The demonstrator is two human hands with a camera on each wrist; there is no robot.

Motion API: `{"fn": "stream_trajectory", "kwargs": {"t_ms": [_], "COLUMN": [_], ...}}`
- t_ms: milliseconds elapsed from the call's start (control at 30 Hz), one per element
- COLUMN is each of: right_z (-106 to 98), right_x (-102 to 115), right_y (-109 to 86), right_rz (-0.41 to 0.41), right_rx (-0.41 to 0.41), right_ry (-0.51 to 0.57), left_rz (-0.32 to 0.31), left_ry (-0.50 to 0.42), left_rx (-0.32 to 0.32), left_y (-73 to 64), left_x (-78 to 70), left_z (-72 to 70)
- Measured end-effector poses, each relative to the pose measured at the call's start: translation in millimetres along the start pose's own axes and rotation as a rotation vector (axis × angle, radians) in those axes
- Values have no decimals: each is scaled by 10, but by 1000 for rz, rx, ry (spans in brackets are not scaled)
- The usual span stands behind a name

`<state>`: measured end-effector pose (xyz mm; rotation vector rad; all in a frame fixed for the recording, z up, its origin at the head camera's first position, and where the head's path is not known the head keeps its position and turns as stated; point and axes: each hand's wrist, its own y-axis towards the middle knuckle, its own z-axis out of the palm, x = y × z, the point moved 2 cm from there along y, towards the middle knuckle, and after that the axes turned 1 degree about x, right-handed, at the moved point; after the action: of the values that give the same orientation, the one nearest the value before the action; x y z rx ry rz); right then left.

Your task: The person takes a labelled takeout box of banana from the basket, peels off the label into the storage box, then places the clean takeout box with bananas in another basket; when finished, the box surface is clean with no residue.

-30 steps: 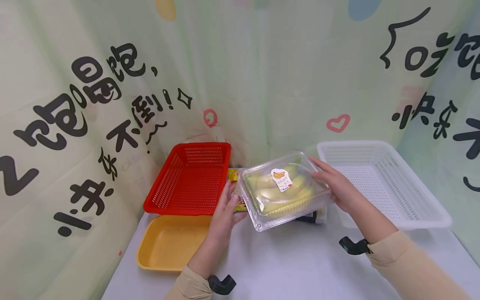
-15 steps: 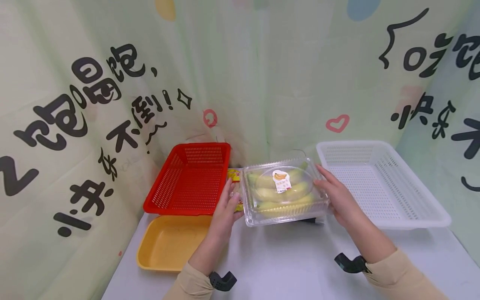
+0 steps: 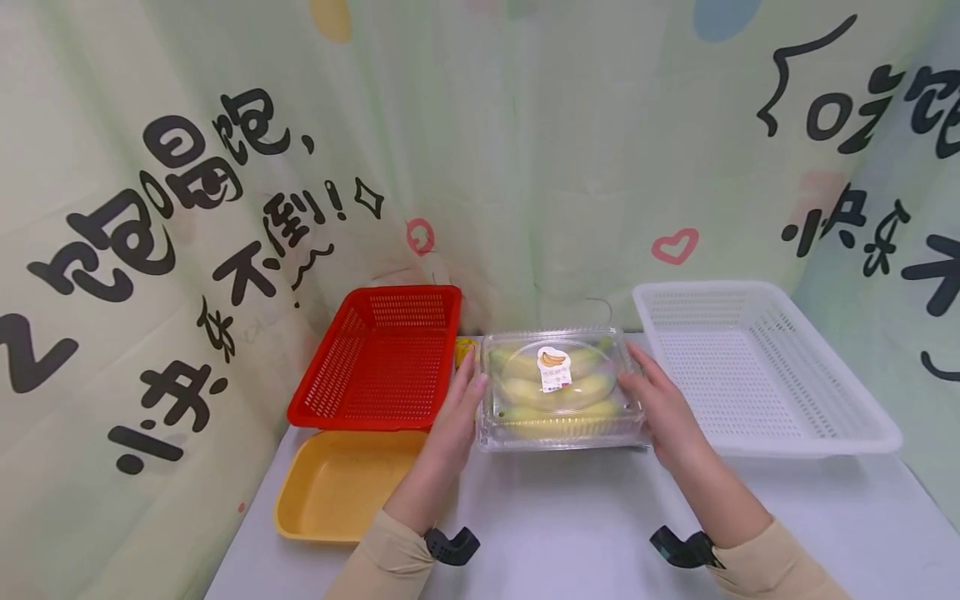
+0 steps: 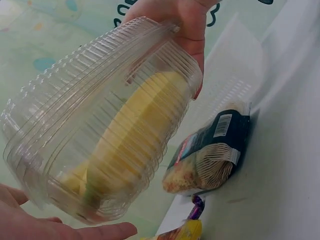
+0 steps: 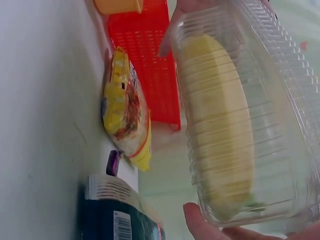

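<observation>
A clear plastic box of bananas [image 3: 573, 427] is held above the white table, its lid with a banana sticker [image 3: 555, 369] facing up. My right hand [image 3: 670, 412] grips its right end, thumb on the lid and fingers lower down. At the left end is my left hand [image 3: 448, 429]. In the left wrist view, the left hand's fingers [image 4: 107, 232] reach out straight under the box's near corner; whether they bear weight is unclear. Bananas [image 5: 220, 115] show through the ribbed wall in the right wrist view.
Behind the box lie a yellow snack bag [image 5: 125, 112], a small purple wrapper [image 4: 197, 206] and a packet with a dark label [image 4: 215, 150]. Left stand a red basket [image 3: 300, 412] and a yellow tray [image 3: 288, 500]; a white basket [image 3: 877, 433] stands right.
The banana box has turned from tilted to nearly level and moved slightly down and left. My right hand has moved left with it, and the left hand has come against its left end.
</observation>
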<state>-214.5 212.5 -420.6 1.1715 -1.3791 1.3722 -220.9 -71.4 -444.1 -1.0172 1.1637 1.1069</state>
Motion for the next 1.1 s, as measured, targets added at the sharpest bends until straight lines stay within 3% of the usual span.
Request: {"fn": "stream_trajectory", "kwargs": {"t_ms": [200,467,567,800,967,1100], "right_z": [99,118,94,21,-10,-22], "right_x": [-39,-99,-124,-178,-266,-341], "right_y": [-45,-112,-127,-119,-93,-96], "right_rz": [-25,-68,-127,-356,-399,-418], "right_rx": [-3,66,79,95,167,203], "right_ry": [8,-106,-207,-466,-476,-467], "left_rz": [-60,-72,-73,-86,-82,-115], "left_ry": [12,10,-5,-1,9,14], "left_rx": [-20,-74,-79,-80,-67,-81], "left_y": [33,12,0,-37,-83,-126], "left_x": [41,47,59,101,139,203], "left_z": [16,-15,-40,-92,-107,-104]}}
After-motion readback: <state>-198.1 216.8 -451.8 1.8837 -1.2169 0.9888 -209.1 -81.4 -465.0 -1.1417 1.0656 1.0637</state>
